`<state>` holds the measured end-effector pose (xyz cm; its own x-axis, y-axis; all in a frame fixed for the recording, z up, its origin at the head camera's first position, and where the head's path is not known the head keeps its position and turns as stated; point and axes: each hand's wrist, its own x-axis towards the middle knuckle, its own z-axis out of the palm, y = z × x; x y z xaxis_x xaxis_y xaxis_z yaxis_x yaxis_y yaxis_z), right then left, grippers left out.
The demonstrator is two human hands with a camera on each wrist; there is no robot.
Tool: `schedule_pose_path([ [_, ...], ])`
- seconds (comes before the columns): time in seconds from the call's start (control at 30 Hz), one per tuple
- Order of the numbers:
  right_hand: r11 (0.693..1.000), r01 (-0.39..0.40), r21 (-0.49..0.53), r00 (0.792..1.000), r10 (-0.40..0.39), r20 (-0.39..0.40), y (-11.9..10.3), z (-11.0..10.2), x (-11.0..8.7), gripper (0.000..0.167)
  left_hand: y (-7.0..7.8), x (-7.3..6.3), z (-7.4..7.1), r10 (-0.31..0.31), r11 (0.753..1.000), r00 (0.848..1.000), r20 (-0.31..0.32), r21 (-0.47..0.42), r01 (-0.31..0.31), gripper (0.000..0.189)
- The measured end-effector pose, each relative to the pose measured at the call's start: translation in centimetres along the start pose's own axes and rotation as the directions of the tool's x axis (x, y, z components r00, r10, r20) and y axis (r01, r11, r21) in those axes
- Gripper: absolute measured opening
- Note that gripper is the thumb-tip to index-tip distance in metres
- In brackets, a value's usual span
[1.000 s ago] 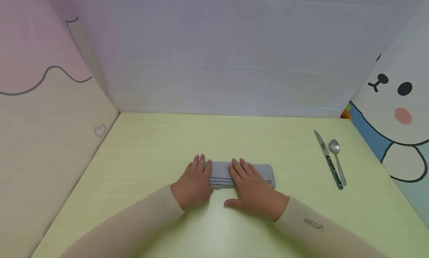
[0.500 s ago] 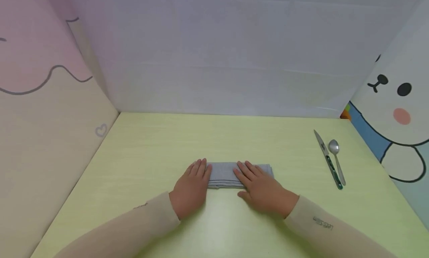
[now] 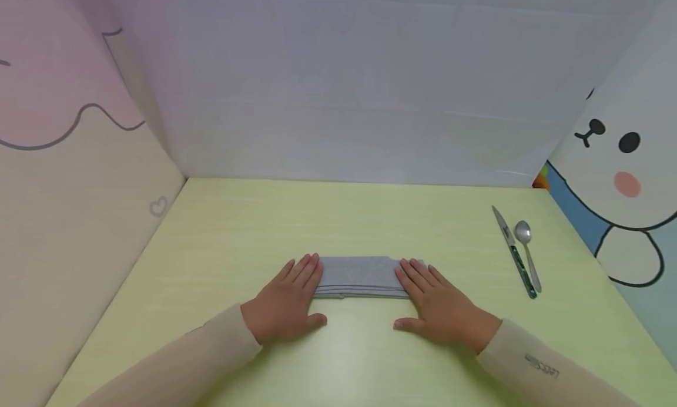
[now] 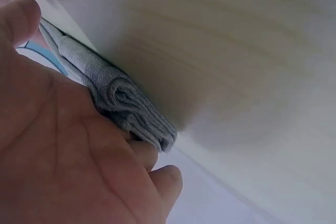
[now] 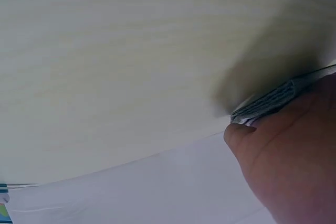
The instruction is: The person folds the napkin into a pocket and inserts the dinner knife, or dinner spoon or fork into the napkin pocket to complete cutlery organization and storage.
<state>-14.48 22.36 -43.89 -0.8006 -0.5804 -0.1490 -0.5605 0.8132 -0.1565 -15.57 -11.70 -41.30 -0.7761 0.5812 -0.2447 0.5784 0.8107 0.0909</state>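
A grey cloth [image 3: 359, 272], folded into a narrow layered strip, lies flat across the middle of the table. My left hand [image 3: 288, 301] rests on its left end with straight fingers, the thumb out to the side. On the right end lies my right hand [image 3: 439, 301], its fingers also straight and its thumb pointing inward. The left wrist view shows the rolled layers of the cloth [image 4: 121, 93] at its end, beside my palm. In the right wrist view the stacked edge of the cloth [image 5: 270, 100] shows under my hand.
To the right on the pale yellow table [image 3: 254, 219] lie a knife [image 3: 515, 254] with a dark green patterned handle and a metal spoon [image 3: 526, 248]. A white sheet [image 3: 338, 101] stands behind the table, and printed sheets flank both sides.
Both hands have slid apart along the cloth, the left one leftward and the right one rightward to its ends. More of the cloth's middle shows now.
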Motion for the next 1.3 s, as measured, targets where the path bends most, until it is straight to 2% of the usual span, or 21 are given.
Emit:
schedule_pose_path([
  [0.33, 1.000, -0.007, 0.020, 1.000, 0.006, 0.007, -0.1, -0.3, -0.2, 0.103, -0.5, -0.3, 0.1, 0.055, 0.998, 0.998, -0.025, -0.034, -0.056, 0.090],
  [0.53, 0.999, -0.004, 0.051, 1.000, 0.004, -0.002, -1.6, -1.4, 0.5, 0.099, -1.1, -0.5, -0.7, 0.070, 0.994, 0.997, -0.012, -0.078, -0.071, 0.085],
  [0.73, 0.994, 0.105, 0.018, 0.994, -0.105, -0.018, -4.7, -2.6, 2.9, 0.084, -1.7, -0.8, -0.8, 0.072, 0.991, 0.997, -0.012, -0.112, -0.073, 0.081],
  [0.9, 0.990, 0.140, -0.017, 0.990, -0.140, -0.025, -7.2, -2.7, 5.7, 0.070, -1.6, -1.3, -1.0, 0.063, 0.989, 0.997, -0.040, -0.135, -0.067, 0.075],
  [1.13, 0.982, 0.176, 0.067, 0.979, -0.168, -0.118, -8.8, -2.7, 8.9, 0.042, -1.8, -1.6, -0.8, 0.036, 0.975, 0.997, -0.065, -0.217, -0.049, 0.063],
  [1.3, 0.976, 0.171, 0.132, 0.980, -0.155, -0.124, -9.0, -2.5, 10.2, 0.027, -2.3, -0.8, -0.7, -0.015, 0.946, 0.990, -0.141, -0.324, -0.032, 0.046],
])
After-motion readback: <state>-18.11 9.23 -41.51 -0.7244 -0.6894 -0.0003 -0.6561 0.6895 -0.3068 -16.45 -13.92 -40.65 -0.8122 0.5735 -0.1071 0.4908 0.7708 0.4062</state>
